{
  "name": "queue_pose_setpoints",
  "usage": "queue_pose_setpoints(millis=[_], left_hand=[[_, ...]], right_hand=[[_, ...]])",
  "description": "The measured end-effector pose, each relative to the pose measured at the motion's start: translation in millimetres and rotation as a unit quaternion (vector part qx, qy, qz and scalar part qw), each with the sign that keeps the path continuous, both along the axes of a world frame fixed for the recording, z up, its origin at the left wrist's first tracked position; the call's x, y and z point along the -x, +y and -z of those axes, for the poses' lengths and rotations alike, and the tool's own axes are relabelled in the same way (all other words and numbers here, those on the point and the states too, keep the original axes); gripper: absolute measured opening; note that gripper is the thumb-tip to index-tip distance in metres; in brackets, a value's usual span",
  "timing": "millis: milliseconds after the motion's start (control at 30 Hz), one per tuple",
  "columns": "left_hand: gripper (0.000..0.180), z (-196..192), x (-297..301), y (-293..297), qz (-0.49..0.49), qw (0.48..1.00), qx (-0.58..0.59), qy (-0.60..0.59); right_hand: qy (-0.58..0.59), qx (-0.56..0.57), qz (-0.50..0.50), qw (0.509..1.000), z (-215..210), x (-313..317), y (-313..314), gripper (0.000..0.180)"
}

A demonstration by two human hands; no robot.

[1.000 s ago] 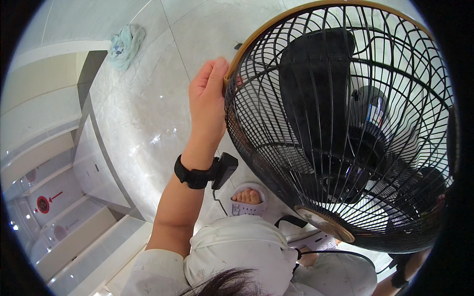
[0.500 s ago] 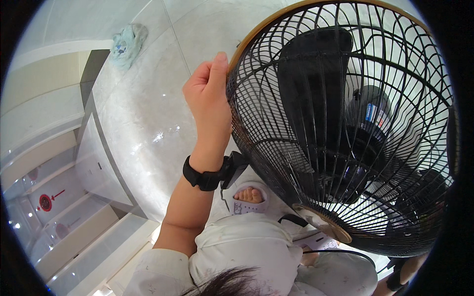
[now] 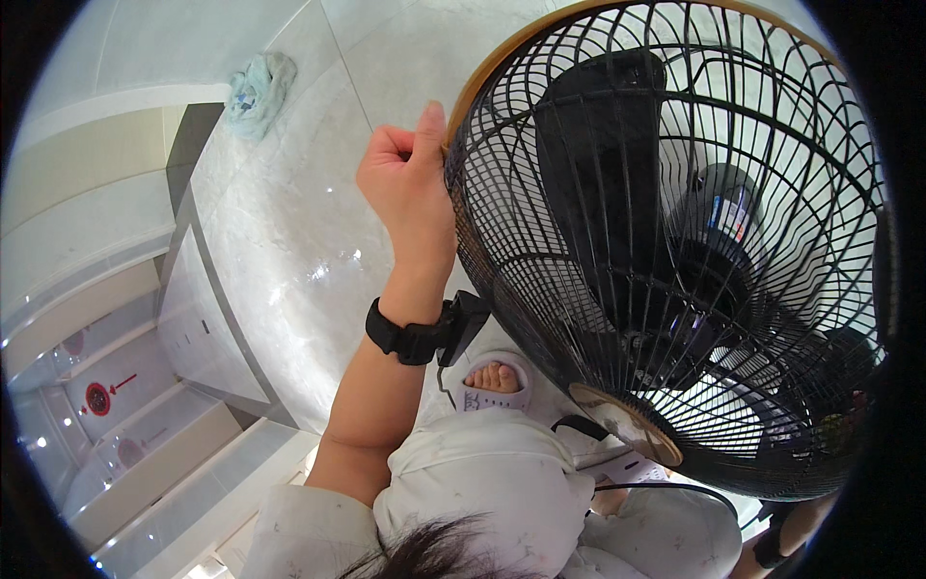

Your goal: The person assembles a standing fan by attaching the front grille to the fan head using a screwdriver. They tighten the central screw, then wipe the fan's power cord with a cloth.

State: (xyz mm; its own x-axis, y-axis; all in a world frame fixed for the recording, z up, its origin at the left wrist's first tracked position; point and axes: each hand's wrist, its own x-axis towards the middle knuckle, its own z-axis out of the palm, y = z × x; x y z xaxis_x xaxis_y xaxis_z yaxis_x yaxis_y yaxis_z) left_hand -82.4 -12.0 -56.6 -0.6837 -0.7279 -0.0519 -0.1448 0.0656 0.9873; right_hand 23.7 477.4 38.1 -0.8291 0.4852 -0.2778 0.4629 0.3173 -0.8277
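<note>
Item: black wire fan guard (image 3: 675, 251), round, with a tan band around its rim, seen filling the right half of the head view and held up well above the pale marbled floor (image 3: 289, 241). Behind the wires a black blade (image 3: 603, 164) and a dark motor hub (image 3: 723, 217) are seen. Left hand (image 3: 410, 188): raised at the guard's left edge, fingers curled into a loose fist, thumb laid upward along the tan rim, so the rim is pinched between thumb and curled fingers. A black wrist strap (image 3: 405, 338) with a small black device (image 3: 463, 323) is worn on that forearm, the device just beside the guard's lower left wires. Right hand: hidden behind the guard; only a forearm with a dark strap is glimpsed at the lower right edge, and its grip cannot be told. Below: a foot in a pale lilac sandal (image 3: 494, 386) on the floor. A crumpled light green cloth (image 3: 258, 92) is noted far off on the floor, near the wall.
</note>
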Motion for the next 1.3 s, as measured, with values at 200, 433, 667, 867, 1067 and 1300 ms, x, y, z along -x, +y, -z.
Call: queue_pose_setpoints(millis=[200,433,667,867,1067,1300], left_hand=[[0.034,1,0,0,-0.005,1.000,0.002,-0.006],[0.026,-9,0,-2,0.103,0.979,-0.169,-0.038],[0.025,-14,-33,12,0.273,0.924,-0.268,0.005],[0.027,3,-60,49,0.413,0.849,-0.324,0.071],[0.036,12,-78,60,0.512,0.833,-0.184,0.101],[0.055,30,-81,52,0.493,0.790,-0.360,0.053]], right_hand=[[0.014,0.004,-0.004,1.000,-1,-2,1,0.075],[0.087,-0.004,-0.063,0.994,-3,13,14,0.077],[0.080,-0.148,-0.148,0.975,-2,19,68,0.080],[0.053,-0.268,-0.133,0.953,-48,33,119,0.044],[0.063,-0.485,-0.088,0.868,-107,31,77,0.019],[0.008,-0.484,-0.120,0.867,-167,54,-91,0.008]])
